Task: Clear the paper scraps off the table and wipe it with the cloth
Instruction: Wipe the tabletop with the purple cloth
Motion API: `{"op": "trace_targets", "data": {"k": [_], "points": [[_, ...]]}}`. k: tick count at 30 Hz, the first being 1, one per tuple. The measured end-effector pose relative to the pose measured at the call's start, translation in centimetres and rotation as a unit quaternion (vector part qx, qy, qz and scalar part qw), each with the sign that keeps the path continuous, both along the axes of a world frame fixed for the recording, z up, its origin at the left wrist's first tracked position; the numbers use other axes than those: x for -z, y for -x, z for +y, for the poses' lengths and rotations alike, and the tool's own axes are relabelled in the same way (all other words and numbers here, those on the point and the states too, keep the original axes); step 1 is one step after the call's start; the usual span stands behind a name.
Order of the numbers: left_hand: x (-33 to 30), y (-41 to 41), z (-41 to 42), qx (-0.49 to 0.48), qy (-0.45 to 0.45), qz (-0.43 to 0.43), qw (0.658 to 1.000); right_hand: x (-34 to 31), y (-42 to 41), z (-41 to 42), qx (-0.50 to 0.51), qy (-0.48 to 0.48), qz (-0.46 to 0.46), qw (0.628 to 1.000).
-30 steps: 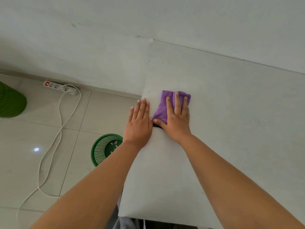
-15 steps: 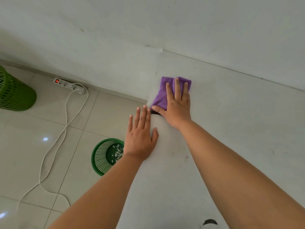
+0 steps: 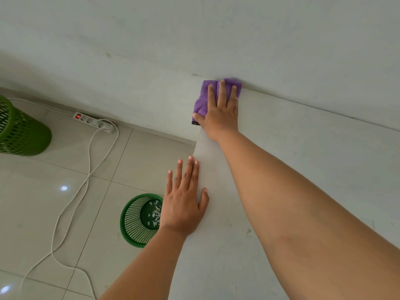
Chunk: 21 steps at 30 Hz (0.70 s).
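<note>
right hand (image 3: 220,113): flat, fingers straight, pressing purple cloth (image 3: 202,100) at table (image 3: 303,148) far corner, 12 o'clock
left hand (image 3: 184,200): flat, released, resting on table edge, 9 o'clock

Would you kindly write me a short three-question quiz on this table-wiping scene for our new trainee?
1. True or false: the right hand presses the purple cloth flat at the table's far corner by the wall.
2. Where do the paper scraps lie? A) on the table B) in the small green basket on the floor C) under the power strip
3. Fill in: the left hand rests with straight fingers at the table's ____ edge.

Key: 1 true; 2 B; 3 left.
</note>
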State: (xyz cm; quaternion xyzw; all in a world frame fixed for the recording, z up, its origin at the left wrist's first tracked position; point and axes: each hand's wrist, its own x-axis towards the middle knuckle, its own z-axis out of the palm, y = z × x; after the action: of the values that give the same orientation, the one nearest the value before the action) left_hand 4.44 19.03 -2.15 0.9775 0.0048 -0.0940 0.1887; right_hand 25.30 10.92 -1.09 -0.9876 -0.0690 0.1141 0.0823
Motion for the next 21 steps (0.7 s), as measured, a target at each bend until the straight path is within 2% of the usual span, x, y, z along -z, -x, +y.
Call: {"op": "trace_targets", "data": {"k": [3,8,10,14,18,21], "points": [[0.0,0.0,0.0,0.0,-0.006,-0.002,1.0,-0.3,-0.8,0.6,0.006,-0.015,0.005,1.0],[0.0,-0.1,-0.1,-0.001,-0.012,-0.015,1.0,-1.0,-0.9,-1.4,0.006,-0.163,0.049,0.985],[-0.2,-0.2,-0.3,0.019,-0.039,-0.03,0.999,-1.2,0.3,-3.2,-0.014,-0.147,0.067,0.987],[-0.5,-1.5,-0.7,0.123,-0.06,-0.051,0.989,-1.0,3.8,-6.7,-0.024,-0.099,0.081,0.991],[-0.4,-2.5,-1.5,0.125,-0.06,-0.044,0.989,-0.8,5.6,-8.1,-0.028,-0.031,0.059,0.997],[-0.3,-2.5,-1.6,0.121,-0.051,-0.051,0.99,-0.6,5.4,-7.8,-0.037,-0.017,0.045,0.998]]}}
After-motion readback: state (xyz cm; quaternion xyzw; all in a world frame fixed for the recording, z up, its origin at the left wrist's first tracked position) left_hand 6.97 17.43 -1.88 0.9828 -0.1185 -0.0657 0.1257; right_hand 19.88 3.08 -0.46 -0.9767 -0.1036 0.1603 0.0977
